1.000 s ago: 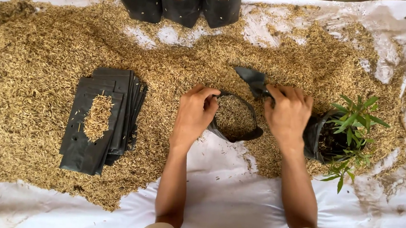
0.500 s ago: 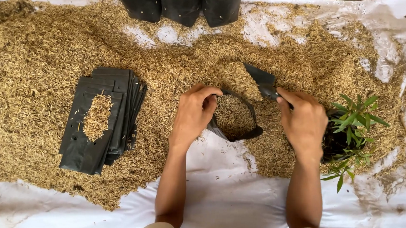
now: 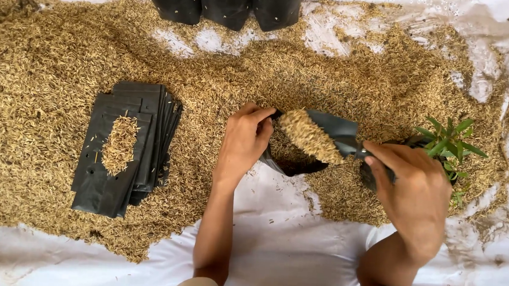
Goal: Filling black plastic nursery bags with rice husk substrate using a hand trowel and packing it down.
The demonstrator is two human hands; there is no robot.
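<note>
Our left hand (image 3: 244, 141) grips the rim of the black bag (image 3: 292, 160) lying open beside the seedling (image 3: 445, 144), while our right hand (image 3: 413, 193) clasps a scoop (image 3: 326, 136) heaped with husks (image 3: 309, 135) above it. We should tip slowly over the mouth, which seems partly hidden.

Three filled bags (image 3: 225, 0); one seedling (image 3: 447, 144); one scoop (image 3: 327, 133).

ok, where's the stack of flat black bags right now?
In the head view, the stack of flat black bags lies on the husk layer, off to the left of the left hand, with a small pile of husks on top.
</note>
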